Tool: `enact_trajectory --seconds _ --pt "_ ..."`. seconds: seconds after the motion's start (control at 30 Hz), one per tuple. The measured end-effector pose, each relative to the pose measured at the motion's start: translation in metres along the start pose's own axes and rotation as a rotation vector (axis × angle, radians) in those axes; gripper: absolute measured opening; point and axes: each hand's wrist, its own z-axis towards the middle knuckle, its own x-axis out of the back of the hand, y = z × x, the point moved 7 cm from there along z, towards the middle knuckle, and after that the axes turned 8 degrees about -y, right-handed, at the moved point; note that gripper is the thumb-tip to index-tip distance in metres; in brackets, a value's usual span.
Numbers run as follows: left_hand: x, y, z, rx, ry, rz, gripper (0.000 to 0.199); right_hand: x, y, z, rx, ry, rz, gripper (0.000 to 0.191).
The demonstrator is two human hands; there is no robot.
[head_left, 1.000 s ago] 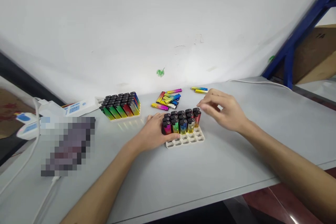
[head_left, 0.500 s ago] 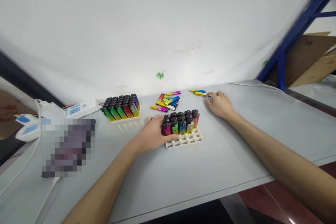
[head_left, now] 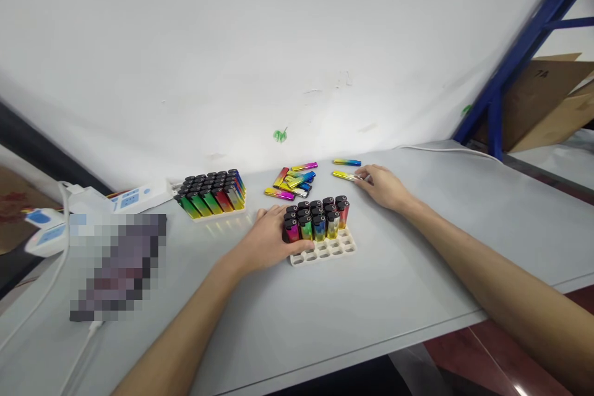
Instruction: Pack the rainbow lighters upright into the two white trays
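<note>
My left hand (head_left: 266,238) is wrapped round the left end of a white tray (head_left: 323,252) with sockets. Its thumb lies along the front, and its fingers are partly hidden behind. Several lighters (head_left: 318,228) with black tops and shiny coloured bodies stand upright in the tray's back rows; sockets at the front are bare. Farther back on the right, my right hand (head_left: 383,185) pinches the end of a yellow and silver lighter (head_left: 344,175) low over the table. A yellow and blue lighter (head_left: 347,163) lies just behind it.
Loose lighters (head_left: 292,182) lie in a small heap near the wall. At the left stands another tray (head_left: 223,215), filled with lighters. Power strips (head_left: 134,198), white cables and a blurred dark object (head_left: 123,266) occupy the left side. A blue frame (head_left: 496,111) rises at the right.
My right hand has moved slightly left and nearer, and the yellow and silver lighter has shifted with it, away from the yellow and blue one. My left hand stays on the tray.
</note>
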Motion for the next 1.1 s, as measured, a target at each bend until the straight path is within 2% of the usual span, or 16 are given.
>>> enact_trajectory --seconds 0.1,0.23,0.4,0.53,0.67,0.77,0.93,1.1 --pt "0.000 -0.001 0.000 -0.001 0.007 0.000 0.047 0.005 -0.017 -0.003 0.052 0.037 0.099 0.025" --pt "0.000 0.000 0.000 -0.013 0.004 -0.018 0.046 0.018 -0.022 -0.010 -0.034 0.139 0.273 0.037" --pt "-0.001 0.000 0.000 -0.016 -0.007 -0.014 0.047 0.015 -0.017 -0.013 -0.099 0.138 0.887 0.058" --pt "-0.002 0.000 0.001 -0.025 -0.004 0.005 0.045 0.004 -0.019 -0.016 -0.188 0.061 1.197 0.053" --pt "-0.002 -0.001 0.001 -0.033 0.003 -0.002 0.046 -0.005 -0.025 -0.021 -0.284 -0.038 1.226 0.036" --pt "-0.002 -0.001 0.001 -0.027 0.002 -0.004 0.046 -0.007 -0.032 -0.023 -0.253 -0.104 1.146 0.030" --pt "-0.001 0.000 0.001 -0.014 -0.006 -0.005 0.046 -0.007 -0.042 -0.025 -0.165 -0.149 1.145 0.039" --pt "0.000 0.001 0.000 -0.010 -0.010 -0.027 0.044 -0.011 -0.040 -0.025 -0.236 -0.191 1.271 0.056"
